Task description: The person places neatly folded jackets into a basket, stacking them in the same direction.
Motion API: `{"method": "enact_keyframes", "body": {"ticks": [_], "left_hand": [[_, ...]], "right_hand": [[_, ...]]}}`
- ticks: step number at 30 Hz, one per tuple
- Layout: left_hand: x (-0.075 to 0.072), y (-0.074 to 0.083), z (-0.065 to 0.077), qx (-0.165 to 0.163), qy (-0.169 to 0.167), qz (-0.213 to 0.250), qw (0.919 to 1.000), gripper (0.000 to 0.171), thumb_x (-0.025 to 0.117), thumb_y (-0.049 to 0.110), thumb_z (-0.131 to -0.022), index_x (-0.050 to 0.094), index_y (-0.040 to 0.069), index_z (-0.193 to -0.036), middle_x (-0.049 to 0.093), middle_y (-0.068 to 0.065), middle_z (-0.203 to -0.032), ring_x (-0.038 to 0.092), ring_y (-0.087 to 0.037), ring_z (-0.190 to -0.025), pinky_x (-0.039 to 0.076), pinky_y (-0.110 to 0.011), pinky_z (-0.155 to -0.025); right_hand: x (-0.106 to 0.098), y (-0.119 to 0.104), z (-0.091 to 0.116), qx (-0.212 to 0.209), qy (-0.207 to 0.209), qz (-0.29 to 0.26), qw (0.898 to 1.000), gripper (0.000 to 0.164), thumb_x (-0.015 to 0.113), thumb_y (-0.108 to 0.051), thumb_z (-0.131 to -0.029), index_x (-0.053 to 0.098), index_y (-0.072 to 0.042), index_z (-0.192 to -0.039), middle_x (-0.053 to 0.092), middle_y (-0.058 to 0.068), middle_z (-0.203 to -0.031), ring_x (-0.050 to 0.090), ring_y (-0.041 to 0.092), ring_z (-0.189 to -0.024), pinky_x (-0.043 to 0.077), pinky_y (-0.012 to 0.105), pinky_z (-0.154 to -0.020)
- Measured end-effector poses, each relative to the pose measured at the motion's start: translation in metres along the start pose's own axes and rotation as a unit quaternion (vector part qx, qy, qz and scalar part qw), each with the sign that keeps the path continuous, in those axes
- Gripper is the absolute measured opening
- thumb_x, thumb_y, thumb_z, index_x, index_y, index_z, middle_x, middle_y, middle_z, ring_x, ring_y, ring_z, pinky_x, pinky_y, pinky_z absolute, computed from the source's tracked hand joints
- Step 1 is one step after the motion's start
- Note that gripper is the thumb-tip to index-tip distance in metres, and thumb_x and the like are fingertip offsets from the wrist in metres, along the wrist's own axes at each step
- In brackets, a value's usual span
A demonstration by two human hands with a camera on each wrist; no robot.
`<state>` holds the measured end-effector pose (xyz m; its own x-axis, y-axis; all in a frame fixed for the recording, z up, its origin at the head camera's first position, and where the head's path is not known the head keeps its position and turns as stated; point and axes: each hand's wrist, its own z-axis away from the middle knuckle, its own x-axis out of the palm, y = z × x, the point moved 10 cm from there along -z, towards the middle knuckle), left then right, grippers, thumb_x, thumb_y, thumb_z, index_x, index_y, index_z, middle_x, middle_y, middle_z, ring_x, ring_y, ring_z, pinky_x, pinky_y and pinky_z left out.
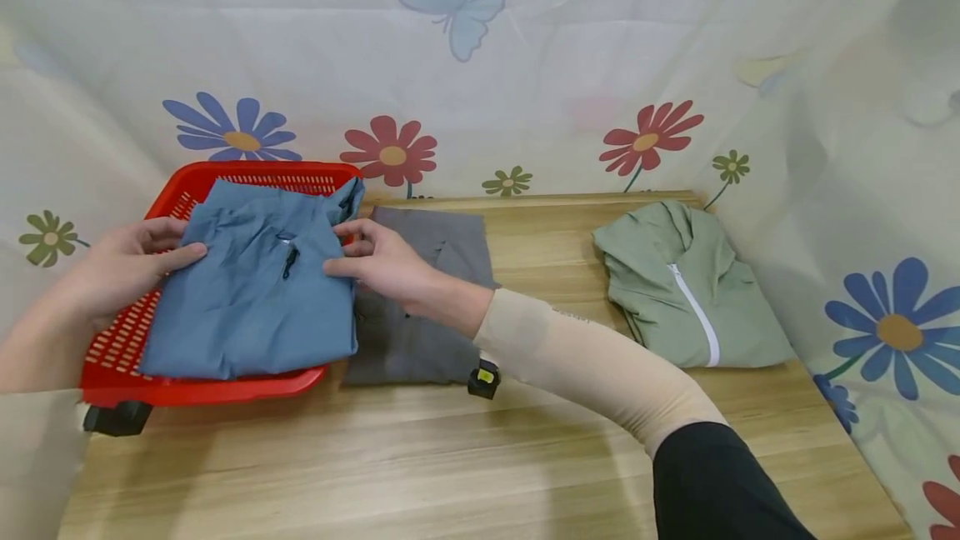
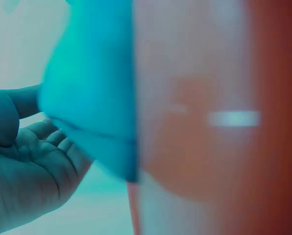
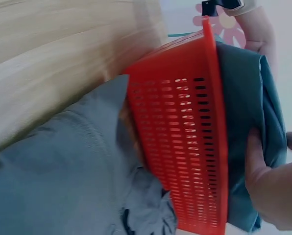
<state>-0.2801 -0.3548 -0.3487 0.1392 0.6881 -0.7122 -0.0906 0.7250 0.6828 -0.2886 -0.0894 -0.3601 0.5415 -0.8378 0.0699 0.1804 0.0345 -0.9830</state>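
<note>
A folded blue jacket [image 1: 251, 307] with a small black zip pull lies across the top of a red plastic basket [image 1: 258, 394]. My left hand [image 1: 135, 269] holds its left edge, thumb on the upper face; the left wrist view has the blue cloth [image 2: 94, 88] between thumb and fingers. At the opposite edge my right hand [image 1: 390, 265] grips the jacket, thumb toward the front. In the right wrist view that thumb presses the side of the folded cloth [image 3: 241, 98], just above the basket rim [image 3: 217, 122].
A folded grey garment [image 1: 420, 348] lies flat right beside the basket, under my right forearm. Farther right, a folded green hooded jacket [image 1: 690, 298] with a white zip rests on the wooden table [image 1: 360, 473]. A flower-printed cloth [image 1: 525, 98] hangs behind and at the sides.
</note>
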Motion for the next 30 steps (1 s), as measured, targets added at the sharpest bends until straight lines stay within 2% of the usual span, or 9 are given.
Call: {"method": "enact_keyframes", "body": {"ticks": [4,7,9,11,15,19,23,26,30], "left_hand": [[0.004,-0.004,-0.002,0.000,-0.022,-0.041,0.9989,0.063,0.054,0.036,-0.107,0.037,-0.013,-0.144,0.047,-0.035,-0.127,0.051,-0.042,-0.105,0.056,-0.029,-0.066],[0.009,-0.007,-0.001,-0.006,-0.030,-0.057,0.9979,0.064,0.054,0.038,-0.107,0.039,-0.011,-0.146,0.046,-0.035,-0.128,0.050,-0.048,-0.109,0.059,-0.037,-0.070],[0.010,-0.008,0.001,-0.009,-0.028,-0.068,0.9973,0.065,0.054,0.040,-0.106,0.040,-0.009,-0.146,0.045,-0.036,-0.129,0.049,-0.050,-0.109,0.059,-0.045,-0.072],[0.011,-0.005,0.004,-0.009,-0.024,-0.083,0.9962,0.068,0.055,0.042,-0.105,0.038,-0.008,-0.147,0.042,-0.038,-0.132,0.046,-0.054,-0.112,0.059,-0.053,-0.075],[0.012,0.011,0.011,0.010,-0.008,-0.120,0.9927,0.071,0.057,0.042,-0.104,0.036,-0.010,-0.148,0.040,-0.041,-0.135,0.042,-0.059,-0.115,0.055,-0.064,-0.077],[0.020,0.038,0.021,0.041,0.002,-0.145,0.9886,0.069,0.061,0.038,-0.103,0.038,-0.011,-0.147,0.041,-0.039,-0.137,0.041,-0.058,-0.118,0.053,-0.068,-0.077],[0.038,0.070,0.033,0.082,-0.013,-0.148,0.9855,0.063,0.062,0.035,-0.103,0.043,-0.008,-0.145,0.042,-0.036,-0.142,0.040,-0.058,-0.123,0.049,-0.071,-0.084],[0.053,0.095,0.043,0.119,-0.017,-0.147,0.9817,0.058,0.063,0.034,-0.104,0.048,-0.005,-0.143,0.047,-0.031,-0.141,0.043,-0.053,-0.124,0.047,-0.071,-0.088],[0.072,0.128,0.058,0.150,-0.024,-0.139,0.9786,0.055,0.063,0.036,-0.103,0.052,0.001,-0.143,0.051,-0.024,-0.140,0.047,-0.044,-0.124,0.047,-0.069,-0.089]], "right_hand": [[0.000,0.008,0.001,-0.006,-0.021,-0.045,0.999,0.045,0.068,-0.006,-0.099,0.052,-0.003,-0.141,0.062,0.007,-0.117,0.065,0.018,-0.099,0.057,0.044,-0.092],[-0.005,0.012,0.005,-0.018,-0.025,-0.049,0.998,0.044,0.065,-0.004,-0.100,0.050,0.002,-0.140,0.063,0.011,-0.118,0.065,0.030,-0.105,0.054,0.052,-0.094],[-0.011,0.015,0.010,-0.023,-0.021,-0.032,0.999,0.041,0.064,-0.003,-0.101,0.051,0.004,-0.138,0.063,0.012,-0.115,0.063,0.038,-0.110,0.056,0.051,-0.091],[-0.017,0.019,0.015,-0.023,-0.017,-0.009,1.000,0.038,0.063,-0.004,-0.101,0.052,0.005,-0.137,0.064,0.010,-0.113,0.061,0.043,-0.114,0.059,0.045,-0.086],[-0.034,0.030,0.028,-0.017,-0.016,0.033,0.999,0.032,0.062,-0.005,-0.102,0.057,0.004,-0.132,0.064,0.009,-0.112,0.059,0.044,-0.115,0.059,0.036,-0.077],[-0.054,0.040,0.039,-0.021,-0.014,0.100,0.995,0.030,0.063,-0.009,-0.103,0.058,0.002,-0.130,0.064,0.008,-0.114,0.060,0.041,-0.112,0.057,0.041,-0.081],[-0.079,0.043,0.048,-0.051,0.011,0.203,0.978,0.029,0.065,-0.008,-0.100,0.061,0.003,-0.127,0.064,0.010,-0.113,0.064,0.032,-0.102,0.055,0.039,-0.081],[-0.098,0.039,0.051,-0.081,0.046,0.282,0.955,0.028,0.067,-0.006,-0.098,0.062,0.004,-0.123,0.065,0.015,-0.112,0.064,0.026,-0.095,0.053,0.032,-0.079],[-0.118,0.040,0.052,-0.082,0.078,0.362,0.926,0.037,0.071,-0.010,-0.096,0.059,0.005,-0.127,0.063,0.020,-0.117,0.064,0.028,-0.097,0.053,0.036,-0.085]]}}
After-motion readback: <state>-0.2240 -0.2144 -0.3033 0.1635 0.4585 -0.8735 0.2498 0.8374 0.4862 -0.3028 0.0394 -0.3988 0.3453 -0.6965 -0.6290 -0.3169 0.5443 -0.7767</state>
